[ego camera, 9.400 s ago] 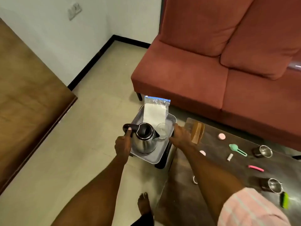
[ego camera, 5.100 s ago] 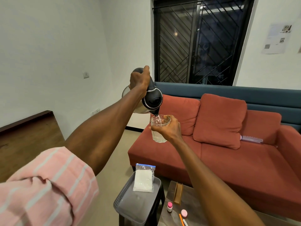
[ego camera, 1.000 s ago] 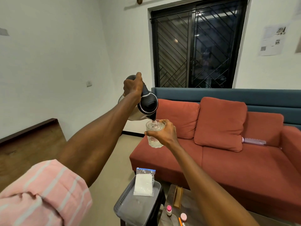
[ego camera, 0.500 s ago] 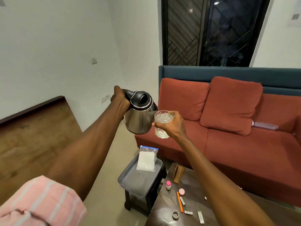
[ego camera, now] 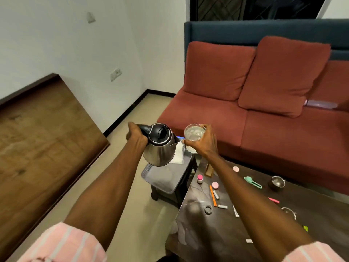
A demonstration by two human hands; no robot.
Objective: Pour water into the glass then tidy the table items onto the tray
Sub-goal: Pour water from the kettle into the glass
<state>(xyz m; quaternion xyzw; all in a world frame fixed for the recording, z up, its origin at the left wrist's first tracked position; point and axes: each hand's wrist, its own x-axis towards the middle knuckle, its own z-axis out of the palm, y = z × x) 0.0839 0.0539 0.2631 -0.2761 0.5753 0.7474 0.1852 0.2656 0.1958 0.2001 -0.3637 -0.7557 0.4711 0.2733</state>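
My left hand (ego camera: 136,133) is wrapped round the black handle of the steel electric kettle (ego camera: 160,146), held upright in the air above the grey plastic tray (ego camera: 146,170). My right hand (ego camera: 204,142) curls round the clear drinking glass (ego camera: 194,133), thumb on the near side, fingers at the rim; water shows inside, level hard to judge. Glass sits just right of the kettle spout, above the tray's far end. Kettle hides most of the white zip bag (ego camera: 179,155) standing in the tray; only its right edge shows. Tray rests on a dark stool (ego camera: 184,183), partly covered. On the dark coffee table (ego camera: 217,233): small pink-capped bottle (ego camera: 199,179), orange stick (ego camera: 213,195), steel cup (ego camera: 277,183). Another cup at the right is half behind my forearm. Small white bits are too blurred to identify.
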